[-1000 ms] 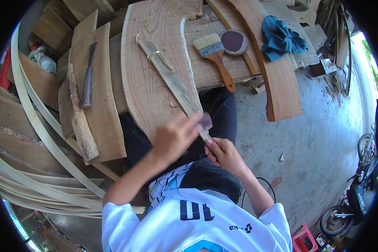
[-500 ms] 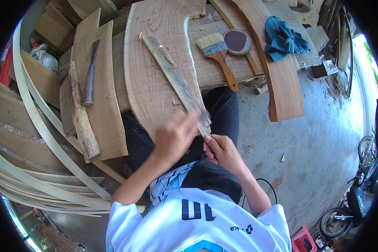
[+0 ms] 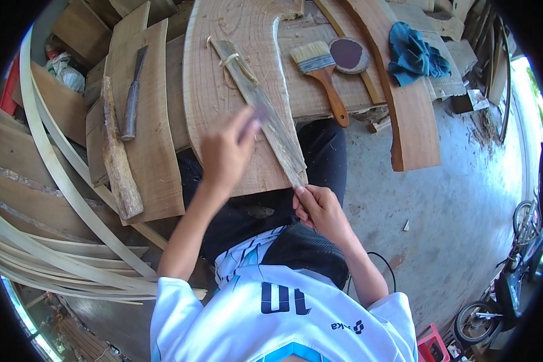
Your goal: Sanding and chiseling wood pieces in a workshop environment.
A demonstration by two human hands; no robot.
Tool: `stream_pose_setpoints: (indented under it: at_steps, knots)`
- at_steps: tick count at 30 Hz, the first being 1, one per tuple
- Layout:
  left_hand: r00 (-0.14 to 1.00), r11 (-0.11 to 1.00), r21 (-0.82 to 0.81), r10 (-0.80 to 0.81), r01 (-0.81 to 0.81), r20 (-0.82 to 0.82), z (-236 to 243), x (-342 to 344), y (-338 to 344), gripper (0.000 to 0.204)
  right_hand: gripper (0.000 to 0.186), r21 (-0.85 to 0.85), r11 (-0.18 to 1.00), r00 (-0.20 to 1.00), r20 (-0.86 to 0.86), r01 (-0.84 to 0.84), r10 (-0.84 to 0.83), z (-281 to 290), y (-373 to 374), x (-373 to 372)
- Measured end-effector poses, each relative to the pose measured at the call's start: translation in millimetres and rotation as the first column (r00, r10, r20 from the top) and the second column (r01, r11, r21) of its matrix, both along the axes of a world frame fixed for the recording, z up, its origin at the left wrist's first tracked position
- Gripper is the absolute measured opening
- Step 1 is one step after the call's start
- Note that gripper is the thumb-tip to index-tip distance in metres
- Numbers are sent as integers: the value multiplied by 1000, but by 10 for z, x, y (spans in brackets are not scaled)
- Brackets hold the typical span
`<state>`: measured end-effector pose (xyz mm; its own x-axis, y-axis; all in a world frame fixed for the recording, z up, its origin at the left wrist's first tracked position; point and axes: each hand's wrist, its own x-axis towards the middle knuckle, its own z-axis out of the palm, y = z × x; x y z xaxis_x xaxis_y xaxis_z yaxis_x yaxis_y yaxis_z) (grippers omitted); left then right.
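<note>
A narrow, weathered strip of wood [image 3: 277,139] lies slantwise over a broad curved plank [image 3: 214,114]. Its near end is pinched between the thumb and fingers of my right hand [image 3: 321,208]. My left hand [image 3: 226,151] is closed on a small purplish-brown piece of sandpaper [image 3: 260,113], blurred by motion, at the strip's middle. Whether the sandpaper touches the wood is hard to see. Pale curled shavings [image 3: 230,58] lie around the strip's far end.
Right of the plank are a wide paintbrush [image 3: 320,69], a round purplish sanding disc [image 3: 347,55], a curved board [image 3: 413,130] and a blue cloth [image 3: 413,54]. A chisel [image 3: 130,111] and a rough stick [image 3: 119,163] rest on boards at left. Long bent strips [image 3: 66,163] arc beyond them.
My left hand has slid away from me along the strip, from its near end to its middle, with the sandpaper. My right hand keeps its hold on the near end.
</note>
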<state>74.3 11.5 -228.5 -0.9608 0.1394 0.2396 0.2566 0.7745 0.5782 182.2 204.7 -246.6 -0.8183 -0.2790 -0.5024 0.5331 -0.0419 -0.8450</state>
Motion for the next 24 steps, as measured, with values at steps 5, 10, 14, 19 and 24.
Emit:
stream_pose_setpoints:
  at_steps: [5,10,14,19,24]
  knots:
    - [959,959,16,-283,282,25,-78,232,8,27,40,9,1000,1000,20,-9,8,-3,15,-51]
    - [958,955,-151,-270,254,-98,-170,291,46,32,39,14,999,1000,2,-30,30,-49,-16,-56]
    - [979,979,-23,-202,202,13,32,37,-6,28,39,-13,999,999,37,-31,32,-12,23,-44]
    - [931,927,-181,-349,327,-104,-137,430,94,29,39,19,999,999,25,-34,33,-34,-16,-41]
    - [978,982,-164,-122,94,-168,-62,-57,-59,27,39,4,1000,1000,4,-15,15,38,6,-16]
